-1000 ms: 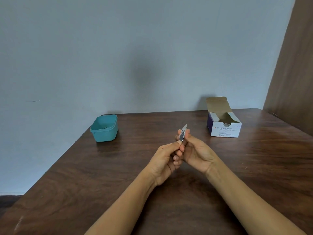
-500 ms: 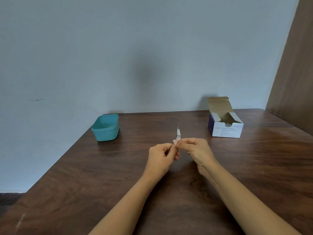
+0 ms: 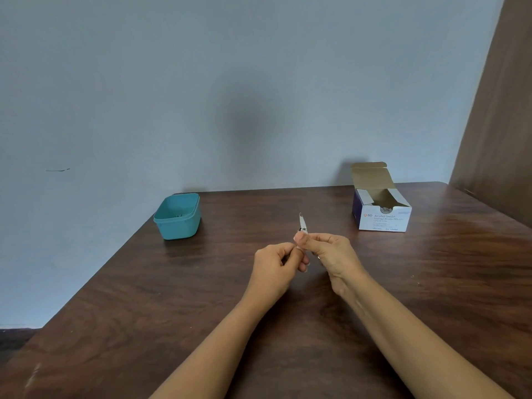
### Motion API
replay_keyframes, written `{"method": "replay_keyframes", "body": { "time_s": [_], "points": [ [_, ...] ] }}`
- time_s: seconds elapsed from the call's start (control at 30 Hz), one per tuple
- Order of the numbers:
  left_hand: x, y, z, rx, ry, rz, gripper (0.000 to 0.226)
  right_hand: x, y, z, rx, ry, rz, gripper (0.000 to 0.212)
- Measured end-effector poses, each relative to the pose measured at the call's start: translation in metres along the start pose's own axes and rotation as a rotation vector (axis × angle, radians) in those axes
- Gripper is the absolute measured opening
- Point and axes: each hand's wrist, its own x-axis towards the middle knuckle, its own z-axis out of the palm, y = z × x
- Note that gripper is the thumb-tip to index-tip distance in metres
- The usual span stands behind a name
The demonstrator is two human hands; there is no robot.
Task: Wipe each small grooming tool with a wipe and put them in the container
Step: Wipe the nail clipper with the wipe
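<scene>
While right hand (image 3: pixel 334 254) pinches grooming tool (image 3: pixel 301 222), tip above fingers (image 3: pixel 302 240) | left hand (image 3: pixel 275 266) curled at base, grip unclear

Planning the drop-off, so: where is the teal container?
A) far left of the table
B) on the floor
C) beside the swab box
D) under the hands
A: the teal container stands by the table's far left edge, well away from the swab box at far right.

The small metal clipper (image 3: pixel 302 222) stands almost upright in the middle, its lower end pinched by both hands, left (image 3: pixel 276 266) and right (image 3: pixel 331 251). The teal container (image 3: pixel 184 227) sits open and upright at the far left, well apart.
</scene>
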Motion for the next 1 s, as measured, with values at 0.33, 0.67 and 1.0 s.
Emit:
{"method": "replay_keyframes", "body": {
  "time_s": [0.33,0.67,1.0],
  "points": [
    [0.0012,-0.0018,0.0028,-0.071,0.023,-0.032,0.025,0.0003,-0.0020,0.0029,0.078,-0.031,0.050,0.009],
    [0.0008,-0.0023,0.0019,0.045,0.046,0.025,0.025,-0.0073,-0.0048,0.0025,0.109,-0.077,0.030,0.008],
    [-0.0009,0.0010,0.0045,-0.049,0.137,-0.050,0.023,-0.0010,-0.0009,0.0036,0.092,0.018,0.002,0.010]
  ]
}}
